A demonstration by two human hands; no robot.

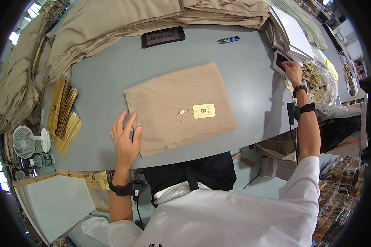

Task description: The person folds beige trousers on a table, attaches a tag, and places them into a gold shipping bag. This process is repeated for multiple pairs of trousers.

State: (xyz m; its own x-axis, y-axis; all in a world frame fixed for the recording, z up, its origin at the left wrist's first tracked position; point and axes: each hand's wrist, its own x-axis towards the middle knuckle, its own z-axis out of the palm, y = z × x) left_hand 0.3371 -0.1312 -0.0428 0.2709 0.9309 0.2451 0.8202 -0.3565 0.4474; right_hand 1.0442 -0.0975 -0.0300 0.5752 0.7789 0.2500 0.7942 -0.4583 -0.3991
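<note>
A folded piece of beige cloth (176, 86) lies on the grey table (250, 92) before me. On top of it rests a cream paper hang tag (204, 111) with a looped string. My left hand (125, 136) is at the cloth's left edge, fingers spread, holding nothing. Out to the right, my right hand (292, 71) reaches into a small white box (277, 63) with dark contents, its fingers bent together; whether they pinch something is hidden.
Beige cloths (117, 21) are stacked along the far edge. A smartphone (163, 37) and blue thread snips (228, 39) lie beyond the folded cloth. Gold packets (61, 111), a white fan (24, 142) and a plastic bottle (43, 160) stand left; white cards (292, 34) and a bag of tags (315, 83) right.
</note>
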